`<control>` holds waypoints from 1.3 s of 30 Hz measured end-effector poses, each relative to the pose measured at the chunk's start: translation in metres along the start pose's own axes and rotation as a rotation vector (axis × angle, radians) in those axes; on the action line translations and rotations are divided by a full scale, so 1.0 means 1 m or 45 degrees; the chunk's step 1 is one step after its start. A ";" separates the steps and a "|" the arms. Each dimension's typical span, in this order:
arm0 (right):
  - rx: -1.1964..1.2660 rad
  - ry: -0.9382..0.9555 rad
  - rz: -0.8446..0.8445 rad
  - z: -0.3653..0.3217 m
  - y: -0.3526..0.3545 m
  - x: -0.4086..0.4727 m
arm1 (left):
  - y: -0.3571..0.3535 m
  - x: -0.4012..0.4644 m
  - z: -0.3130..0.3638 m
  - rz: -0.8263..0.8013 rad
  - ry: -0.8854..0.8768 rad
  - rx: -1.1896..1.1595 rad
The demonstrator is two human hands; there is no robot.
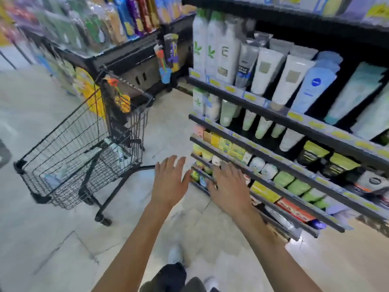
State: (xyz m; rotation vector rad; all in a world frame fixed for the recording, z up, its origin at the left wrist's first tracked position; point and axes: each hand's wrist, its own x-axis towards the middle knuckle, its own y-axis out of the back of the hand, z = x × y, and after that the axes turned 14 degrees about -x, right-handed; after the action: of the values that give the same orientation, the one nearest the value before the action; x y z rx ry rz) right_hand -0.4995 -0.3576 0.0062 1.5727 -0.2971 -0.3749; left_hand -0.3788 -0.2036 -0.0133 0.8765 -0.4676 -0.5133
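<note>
With left hand [171,182] and right hand [230,187] stretched out low, fingers of both straight and spread and gripping nothing, aim for the small green and yellow packs [196,176] at the near end of the low shelves [328,223], just beyond the right fingertips and too blurred to read. Probably best to steady the head, settle on one pack, curl the right fingers round its front above the rail, and lift it clear without knocking its neighbours. Leave the left hand free for the wire cart [63,148] standing near on the left, a few items lying in it.
</note>
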 end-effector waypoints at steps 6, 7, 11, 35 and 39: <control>0.042 0.317 -0.044 -0.114 -0.012 0.022 | 0.057 -0.065 -0.088 0.165 0.310 0.065; 0.039 0.365 -0.062 -0.133 -0.013 0.027 | 0.066 -0.074 -0.103 0.178 0.366 0.075; 0.057 0.511 -0.084 -0.213 -0.016 0.059 | 0.103 -0.110 -0.167 0.257 0.525 0.091; 0.176 0.565 -0.335 -0.388 -0.071 0.257 | 0.194 0.036 -0.410 0.181 0.791 0.021; 0.213 0.610 -0.373 -0.423 -0.068 0.328 | 0.201 0.065 -0.431 0.183 0.881 0.002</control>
State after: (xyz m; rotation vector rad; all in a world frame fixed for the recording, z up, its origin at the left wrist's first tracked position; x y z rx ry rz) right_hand -0.0293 -0.1059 -0.0723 1.8208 0.2814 -0.1900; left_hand -0.0322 0.1226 -0.0780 0.9515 0.1033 -0.0576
